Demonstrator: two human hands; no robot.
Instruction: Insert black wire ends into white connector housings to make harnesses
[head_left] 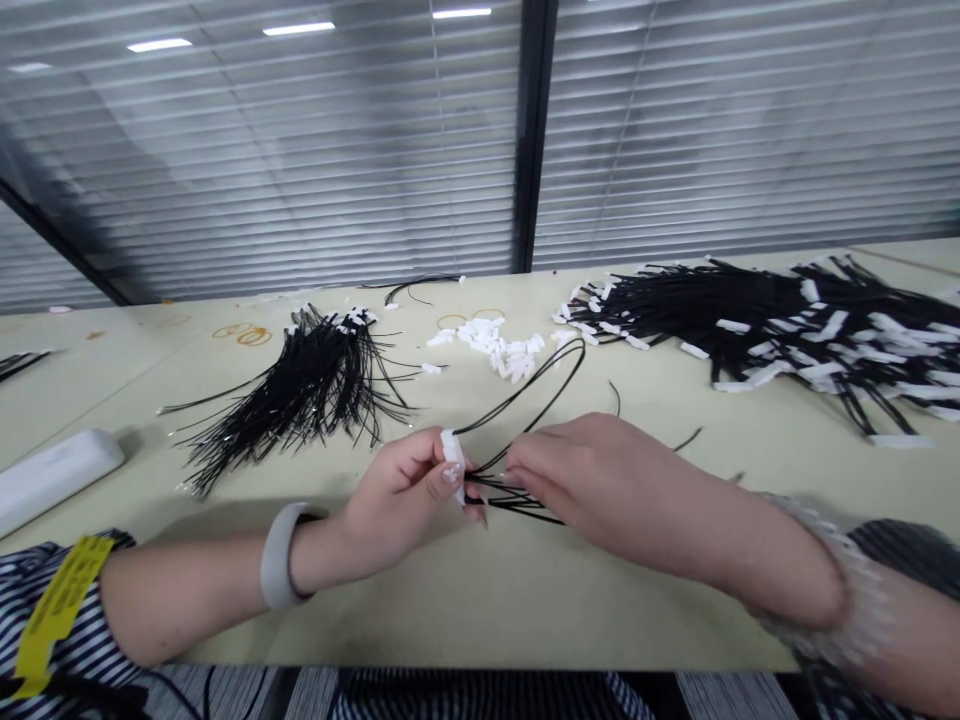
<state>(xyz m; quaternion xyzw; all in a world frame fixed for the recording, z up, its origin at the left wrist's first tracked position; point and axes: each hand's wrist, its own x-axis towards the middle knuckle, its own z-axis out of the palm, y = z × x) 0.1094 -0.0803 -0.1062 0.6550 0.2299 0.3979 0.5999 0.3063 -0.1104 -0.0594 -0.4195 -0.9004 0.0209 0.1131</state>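
My left hand (415, 487) pinches a white plastic connector (452, 452) between thumb and fingers, just above the table. Several thin black wires (517, 392) run out of the connector to the right, and one pair bends up in a loop. Close beside it, my right hand (581, 480) has its fingers closed on the black wires a short way from the connector. The exact fingertip grip is partly hidden behind the hand.
A bundle of black wires (300, 385) lies left of centre, near yellow rubber bands (251, 335). Loose white connectors (499, 345) are piled mid-table. A large heap of wired connectors (780, 325) spreads at the right. A white device (60, 478) sits at far left.
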